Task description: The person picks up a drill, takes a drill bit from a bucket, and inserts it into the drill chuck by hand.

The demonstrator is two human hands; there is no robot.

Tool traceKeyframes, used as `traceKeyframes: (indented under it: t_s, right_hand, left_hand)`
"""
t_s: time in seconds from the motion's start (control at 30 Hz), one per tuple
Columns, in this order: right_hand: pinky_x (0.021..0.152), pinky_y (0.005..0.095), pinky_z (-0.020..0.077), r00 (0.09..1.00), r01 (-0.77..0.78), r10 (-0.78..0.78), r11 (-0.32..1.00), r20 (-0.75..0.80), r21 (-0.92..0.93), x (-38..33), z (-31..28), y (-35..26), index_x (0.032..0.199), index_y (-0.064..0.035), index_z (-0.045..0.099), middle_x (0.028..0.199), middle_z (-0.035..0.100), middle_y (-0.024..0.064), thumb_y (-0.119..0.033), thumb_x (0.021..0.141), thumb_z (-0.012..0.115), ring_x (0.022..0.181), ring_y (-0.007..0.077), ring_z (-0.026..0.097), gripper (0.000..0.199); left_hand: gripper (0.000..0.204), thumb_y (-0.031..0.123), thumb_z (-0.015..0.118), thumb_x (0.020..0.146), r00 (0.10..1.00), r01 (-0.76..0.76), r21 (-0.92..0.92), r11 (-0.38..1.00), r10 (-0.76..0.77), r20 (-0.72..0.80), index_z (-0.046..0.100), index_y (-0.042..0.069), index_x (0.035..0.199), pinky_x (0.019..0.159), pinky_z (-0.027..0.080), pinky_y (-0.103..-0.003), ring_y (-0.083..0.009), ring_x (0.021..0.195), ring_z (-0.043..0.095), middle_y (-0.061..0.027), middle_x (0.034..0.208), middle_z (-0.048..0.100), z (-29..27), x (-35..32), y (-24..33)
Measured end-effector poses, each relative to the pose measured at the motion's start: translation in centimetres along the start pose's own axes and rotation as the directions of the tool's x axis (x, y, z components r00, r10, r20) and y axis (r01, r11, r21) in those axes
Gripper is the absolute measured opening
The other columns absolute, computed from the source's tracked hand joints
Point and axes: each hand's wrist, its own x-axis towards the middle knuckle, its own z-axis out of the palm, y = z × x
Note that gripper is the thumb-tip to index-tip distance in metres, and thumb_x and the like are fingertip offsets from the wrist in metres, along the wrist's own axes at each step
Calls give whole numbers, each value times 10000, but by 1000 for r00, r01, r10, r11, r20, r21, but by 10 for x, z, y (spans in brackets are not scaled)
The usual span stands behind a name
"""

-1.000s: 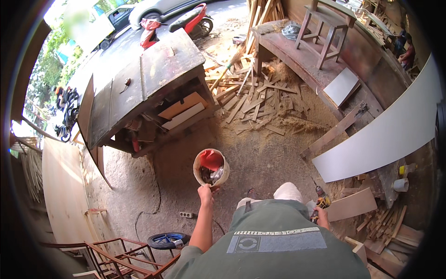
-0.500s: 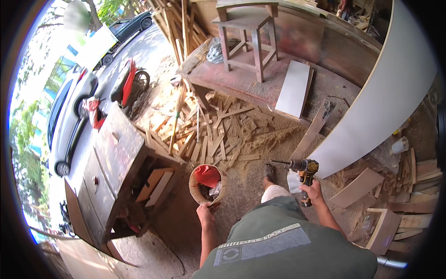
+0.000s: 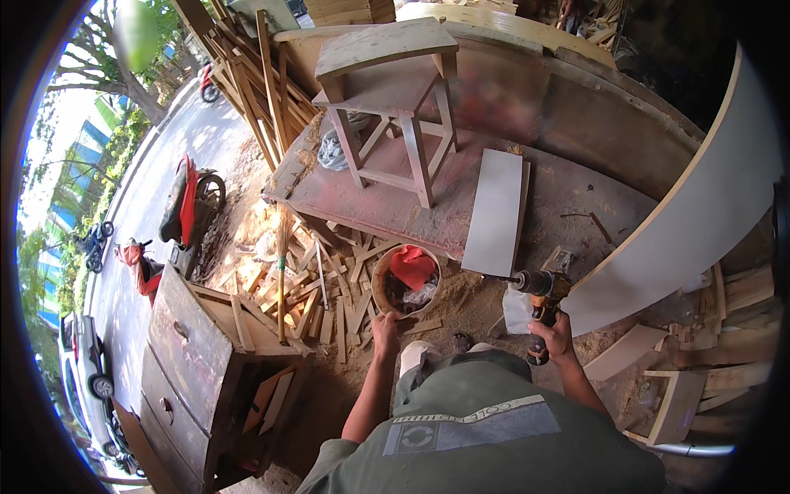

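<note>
Since my left grip (image 3: 388,332) is closed on only the near rim of the bucket (image 3: 377,285), by the front edge of the tabletop (image 3: 550,193) in the head view, a bump might tip it. My right grip (image 3: 556,336) clasps the drill (image 3: 543,288), which, swung carelessly, could scratch the white panel (image 3: 495,212). The curved sheet (image 3: 695,218) limits the right; between, I see some room.

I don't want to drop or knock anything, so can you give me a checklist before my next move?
1. Left hand holding the bucket at its near side: ok.
2. Red item within the bucket's rim: ok.
3. Right hand wrapped around the handle of the drill: ok.
4. Drill bit clear of the white board: cannot tell; they overlap in this view.
5. Drill stopped: cannot tell.
6. Stool upright on the bench: ok.
</note>
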Motion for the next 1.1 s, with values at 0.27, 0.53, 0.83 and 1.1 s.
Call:
traceKeyframes:
  t_s: [0.27, 0.53, 0.83, 1.1]
  right_hand:
    - [676, 285, 477, 911, -18, 49, 997, -410, 78, -35, 18, -21, 960, -41, 585, 829, 590, 12, -66, 704, 718, 710, 125, 576, 290]
    - [736, 305, 475, 706, -86, 143, 989, -694, 117, -72, 52, -21, 1035, -32, 547, 915, 558, 29, -70, 710, 711, 796, 145, 568, 367]
    - [761, 292, 467, 810, -16, 56, 997, -583, 74, -17, 95, -19, 1039, -22, 558, 933, 577, 29, -69, 730, 707, 814, 134, 565, 346]
    - [776, 325, 512, 958, -25, -58, 959, -280, -284, 47, 171, -22, 999, 24, 631, 924, 680, 98, -124, 715, 769, 822, 179, 647, 349]
  left_hand:
    - [187, 111, 536, 770, 976, -218, 453, 864, 205, 79, 627, -53, 776, 550, 502, -368, -177, 585, 613, -110, 648, 620, 71, 183, -15]
    - [229, 89, 493, 805, 964, 82, 202, 976, -129, 231, 629, -96, 806, 593, 595, -381, -292, 639, 699, -161, 746, 677, 138, 231, 3]
    - [590, 414, 659, 903, 806, 178, 444, 878, -389, 446, 539, -78, 1207, 811, 555, -435, -290, 952, 679, -221, 1093, 651, 133, 222, 57]
    - [690, 401, 569, 971, 462, -76, 101, 992, -54, 885, 320, -23, 1455, 1144, 276, -391, -245, 1338, 406, -160, 1423, 437, 102, 20, 144]
